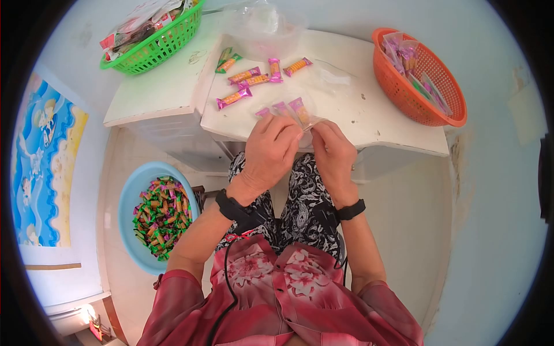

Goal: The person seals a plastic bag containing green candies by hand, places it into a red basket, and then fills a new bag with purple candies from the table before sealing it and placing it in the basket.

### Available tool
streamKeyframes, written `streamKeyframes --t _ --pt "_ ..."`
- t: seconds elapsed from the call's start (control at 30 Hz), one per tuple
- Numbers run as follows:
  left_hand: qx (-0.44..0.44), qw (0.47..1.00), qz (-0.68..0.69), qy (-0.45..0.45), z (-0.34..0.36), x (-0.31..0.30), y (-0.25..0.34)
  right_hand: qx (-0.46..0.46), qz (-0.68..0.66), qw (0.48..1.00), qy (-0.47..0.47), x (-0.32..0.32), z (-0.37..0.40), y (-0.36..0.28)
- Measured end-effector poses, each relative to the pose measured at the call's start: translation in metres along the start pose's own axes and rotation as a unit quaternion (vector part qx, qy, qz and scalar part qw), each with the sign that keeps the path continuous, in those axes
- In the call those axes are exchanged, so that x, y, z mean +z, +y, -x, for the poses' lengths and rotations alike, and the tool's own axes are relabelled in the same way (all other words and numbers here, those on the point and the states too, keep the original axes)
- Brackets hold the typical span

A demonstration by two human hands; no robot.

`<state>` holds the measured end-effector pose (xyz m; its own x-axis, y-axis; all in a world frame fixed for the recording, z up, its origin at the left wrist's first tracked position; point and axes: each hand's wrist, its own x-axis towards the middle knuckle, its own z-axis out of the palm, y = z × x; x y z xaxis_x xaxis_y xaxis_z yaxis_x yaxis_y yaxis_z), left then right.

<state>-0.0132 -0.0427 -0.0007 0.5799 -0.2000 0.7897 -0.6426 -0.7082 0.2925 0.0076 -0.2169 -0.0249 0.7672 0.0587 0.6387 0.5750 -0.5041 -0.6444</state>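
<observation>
A clear plastic bag (292,104) with purple-wrapped snacks (299,109) inside lies at the front edge of the white table (369,124). Its near edge is pinched by my left hand (271,147) and, just to the right, by my right hand (333,151). The fingers of both hands are closed and close together. Beyond them on the table lie several loose snacks in purple wrappers (235,98) and a couple in green wrappers (228,63). Another clear plastic bag (332,76) lies flat behind the held one.
An orange basket (398,86) with packed bags stands at the right. The green basket (164,46) at the back left holds packets. Behind the snacks is a clear container (262,34) with plastic bags. A blue basin (128,216) full of wrapped snacks sits below left.
</observation>
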Motion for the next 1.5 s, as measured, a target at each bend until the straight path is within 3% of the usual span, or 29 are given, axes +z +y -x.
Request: streamKeyframes --t 0.23,0.43,0.57,0.77,0.97,1.17,1.37,1.5 --pt "0.002 1.0 0.006 -0.017 0.006 -0.003 -0.005 -0.001 0.067 0.997 -0.025 0.008 -0.009 0.0" --pt "-0.108 0.994 0.018 0.017 0.019 -0.023 -0.03 0.029 0.111 0.992 -0.048 0.004 -0.011 -0.007" --pt "-0.125 0.991 -0.05 -0.017 0.021 -0.032 -0.06 0.009 0.119 0.992 -0.05 0.006 -0.011 -0.001" --pt "-0.202 0.975 0.013 -0.09 0.019 -0.017 -0.068 0.016 0.131 0.99 -0.049 0.012 -0.014 -0.003" --pt "-0.226 0.972 0.054 -0.036 0.024 -0.015 -0.065 0.037 0.142 0.987 -0.063 0.009 -0.013 -0.003" --pt "-0.122 0.97 -0.209 0.013 0.009 -0.044 -0.091 -0.005 0.027 1.0 -0.003 -0.003 0.004 0.005" --pt "-0.286 0.905 -0.268 -0.169 -0.001 -0.051 -0.099 -0.015 0.005 1.0 0.018 -0.02 0.019 -0.006" --pt "-0.213 0.947 -0.223 -0.092 0.02 -0.045 -0.115 -0.015 -0.021 0.999 0.032 -0.029 0.024 -0.009"
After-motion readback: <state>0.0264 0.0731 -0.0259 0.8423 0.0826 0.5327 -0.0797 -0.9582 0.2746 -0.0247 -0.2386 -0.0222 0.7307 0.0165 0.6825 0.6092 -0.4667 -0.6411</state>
